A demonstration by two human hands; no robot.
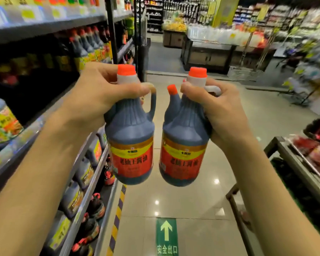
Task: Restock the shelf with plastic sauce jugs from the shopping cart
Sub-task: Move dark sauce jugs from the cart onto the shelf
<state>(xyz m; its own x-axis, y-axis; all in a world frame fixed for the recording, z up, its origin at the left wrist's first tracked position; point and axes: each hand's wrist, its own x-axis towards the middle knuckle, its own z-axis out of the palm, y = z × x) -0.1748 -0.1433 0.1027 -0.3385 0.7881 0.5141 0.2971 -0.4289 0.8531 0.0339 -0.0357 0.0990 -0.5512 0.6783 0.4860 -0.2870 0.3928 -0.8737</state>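
Head view: two jugs held up mid-aisle, shelf at left.
Our left hand [100,95] grips the left jug [131,137] by neck/handle, right hand [216,109] likewise w/ right jug [183,145]; both dark-filled, near each other, apart. Shelf [92,182] stock blurred; cart [294,163] cut off right; floor [183,200] open ahead.

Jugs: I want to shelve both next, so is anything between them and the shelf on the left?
Nothing visible. Left hand and right hand hold the jugs over open aisle floor; the shelf lies directly left.
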